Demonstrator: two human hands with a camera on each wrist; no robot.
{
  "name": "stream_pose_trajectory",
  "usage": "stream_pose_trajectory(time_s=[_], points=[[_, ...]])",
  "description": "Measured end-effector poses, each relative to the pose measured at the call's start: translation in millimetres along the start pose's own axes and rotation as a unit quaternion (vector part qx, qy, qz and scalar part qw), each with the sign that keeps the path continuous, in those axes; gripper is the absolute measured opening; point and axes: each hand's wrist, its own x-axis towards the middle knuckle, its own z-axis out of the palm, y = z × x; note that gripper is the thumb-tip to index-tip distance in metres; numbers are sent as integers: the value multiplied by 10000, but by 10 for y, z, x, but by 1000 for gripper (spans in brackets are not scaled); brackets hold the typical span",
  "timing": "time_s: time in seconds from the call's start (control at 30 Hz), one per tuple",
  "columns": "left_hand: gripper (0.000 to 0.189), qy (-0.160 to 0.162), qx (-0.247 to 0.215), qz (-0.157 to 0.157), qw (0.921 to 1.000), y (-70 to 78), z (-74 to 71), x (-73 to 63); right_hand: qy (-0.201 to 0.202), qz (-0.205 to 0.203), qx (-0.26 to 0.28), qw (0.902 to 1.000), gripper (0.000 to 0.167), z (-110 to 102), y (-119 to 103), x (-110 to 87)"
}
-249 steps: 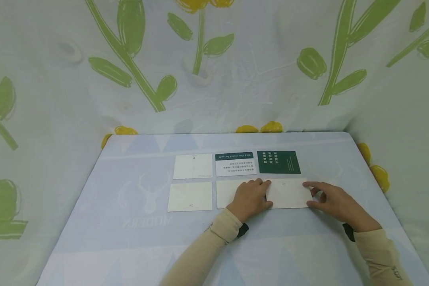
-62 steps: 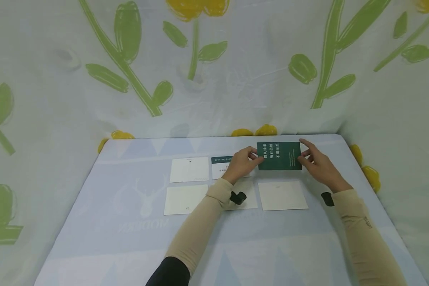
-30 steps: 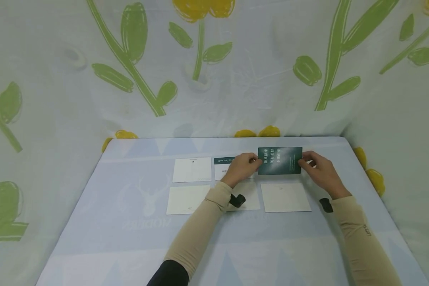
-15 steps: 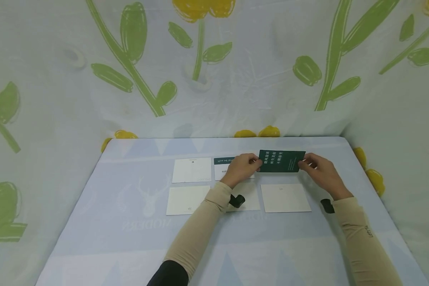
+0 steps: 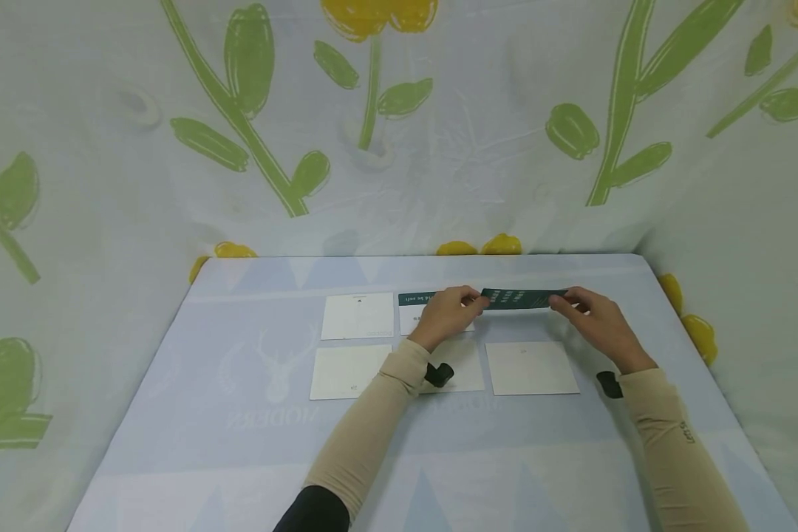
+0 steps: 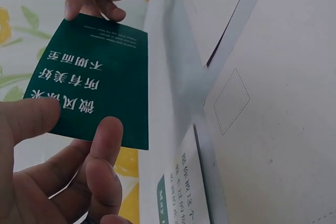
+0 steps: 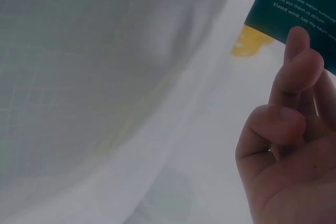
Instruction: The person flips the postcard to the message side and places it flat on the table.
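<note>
Green card (image 5: 517, 298) is up off the worktop (image 5: 193, 414), above the right end of the far row, beyond the near-right white card (image 5: 532, 368). Both hands on it. Left hand (image 5: 444, 316) pinches its left end, right hand (image 5: 597, 325) pinches its right end; both grips narrow, just card between thumb and fingers. Card tilted steeply: reads as a thin strip from the head, slightly bowed in the left wrist view. Printed side has white Chinese characters plus small English lines.

Rest of the layout, all flat on the worktop: far-left white card (image 5: 357, 316), then the green-banded card (image 5: 414, 314), its right part behind the left hand. Near row: near-left white card (image 5: 349, 373), near-middle white card (image 5: 465, 362), near-right one. Left forearm covers part of the first two. Gaps between neighbours narrow.

Beige sleeves (image 5: 366, 436) on both arms, black fabric higher up the left. Backdrop (image 5: 465, 185): pale sheet, green leaves, yellow flowers.
</note>
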Motion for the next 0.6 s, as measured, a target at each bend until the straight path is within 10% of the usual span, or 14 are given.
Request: stream_pose_trajectory(time_s=[0.6], points=[[74,-290,-15,-36,9996,7,3,-48,-149,100,509,9985,58,-3,4,-40]])
